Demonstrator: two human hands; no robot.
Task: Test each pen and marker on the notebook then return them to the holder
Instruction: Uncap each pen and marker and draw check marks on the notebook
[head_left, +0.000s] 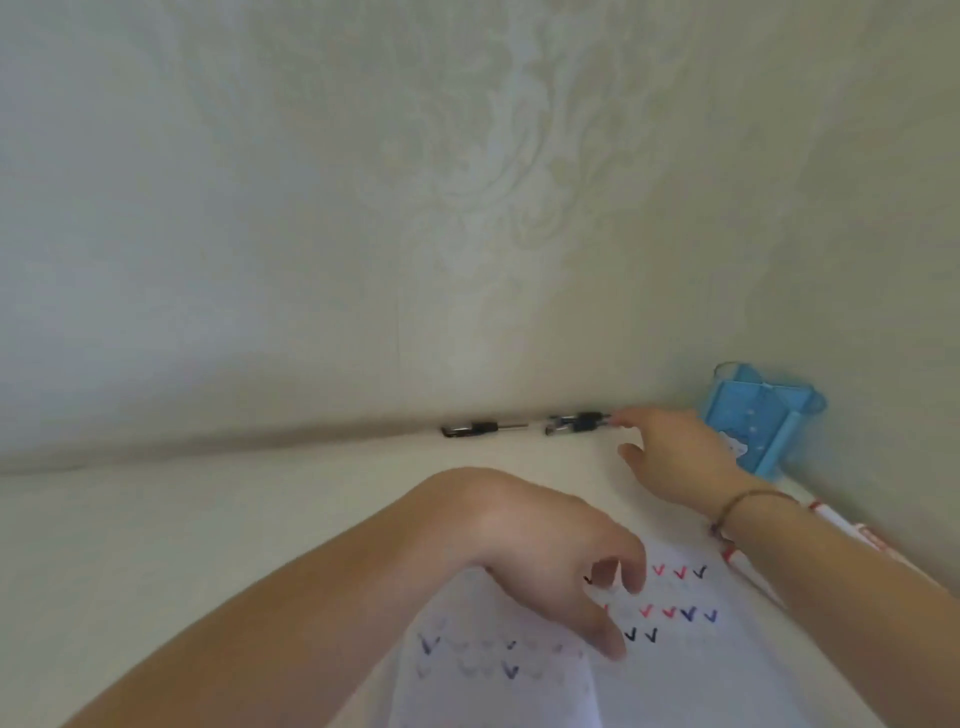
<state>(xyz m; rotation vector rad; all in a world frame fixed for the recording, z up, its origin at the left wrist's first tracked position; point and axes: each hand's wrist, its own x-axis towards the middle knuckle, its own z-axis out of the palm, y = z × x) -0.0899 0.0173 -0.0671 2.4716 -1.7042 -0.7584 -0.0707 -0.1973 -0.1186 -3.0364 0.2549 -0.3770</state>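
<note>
Black pens lie along the wall; right hand (675, 457) reaches out, fingertips touching the nearer pen (576, 422), not yet clasping it. Left hand (550, 561) rests, fingers loose, on the notebook (675, 670). Blue holder (763, 415) stands beside.

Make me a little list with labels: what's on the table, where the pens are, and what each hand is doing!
surface: pale table against a patterned wall
notebook: open page with red, blue and black tick marks
pens: two dark pens by the wall, left pen and right pen
holder: blue holder, near the wall on the right
marker: red-and-white marker partly under the right arm
left hand: left hand rests on the notebook, fingers loosely curled, holding nothing
right hand: right hand reaches out, fingertips at the right pen's end
</note>
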